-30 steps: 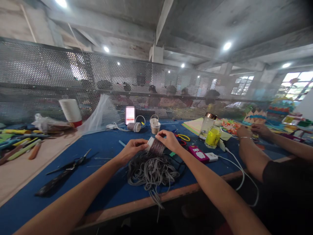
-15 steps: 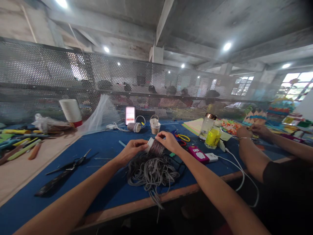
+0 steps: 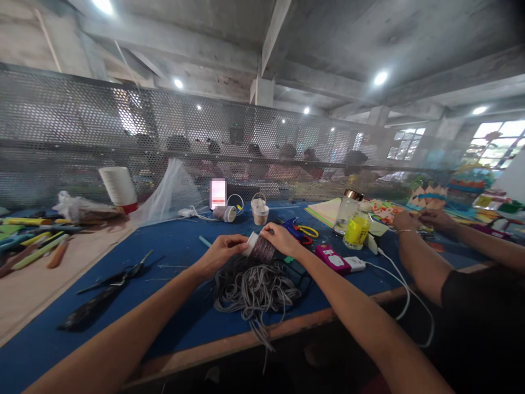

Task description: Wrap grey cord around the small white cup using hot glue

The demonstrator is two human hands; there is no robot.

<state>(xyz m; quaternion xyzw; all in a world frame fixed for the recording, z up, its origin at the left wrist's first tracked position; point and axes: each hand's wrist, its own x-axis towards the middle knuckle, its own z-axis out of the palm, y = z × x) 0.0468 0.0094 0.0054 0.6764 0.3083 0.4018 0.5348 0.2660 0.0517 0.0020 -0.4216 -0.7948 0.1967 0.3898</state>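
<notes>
A small white paper cup, wrapped with grey-brown cord around its side, lies tilted between my two hands. My left hand is closed on its white rim end. At the upper, wrapped side, my right hand has its fingers pinched on the cup; whether a cord strand is between them is too small to tell. Just below, a loose heap of grey cord spreads on the blue table, some strands hanging over the front edge. Behind stand a small handled basket and another cord-wrapped cup on its side.
Black-handled pliers lie to the left, near stacked paper cups. On the right are scissors, a pink power bank, a glass jar and a yellow bottle. A co-worker's hands handle something at far right.
My right fingers have shifted very slightly on the wrapped cup, which stays in almost the same place. The co-worker's nearer hand has moved a little to the left.
</notes>
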